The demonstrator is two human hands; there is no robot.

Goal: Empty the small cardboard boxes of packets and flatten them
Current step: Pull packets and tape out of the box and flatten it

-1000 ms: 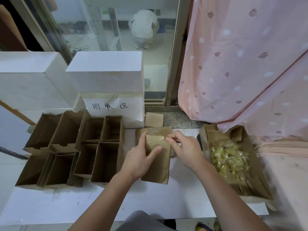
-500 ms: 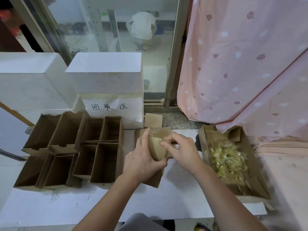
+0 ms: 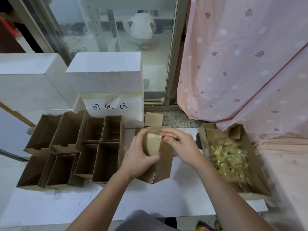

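L hand (image 3: 139, 157) grips the small box (image 3: 160, 157), thumb across its front. R hand (image 3: 180, 145) pinches the taped top flap (image 3: 152, 136). Tray of packets (image 3: 228, 157) sits right of the box; open boxes (image 3: 106, 147) sit left.

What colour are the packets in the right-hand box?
Pale yellow packets, seen in the head view.

The small cardboard box (image 3: 162, 161) has tilted over the last second: its taped top (image 3: 152, 136) now bulges up and leans left. The left hand (image 3: 139, 156) has closed round the box's left face, thumb across the front. The right hand (image 3: 179, 145) has moved to pinch the top edge
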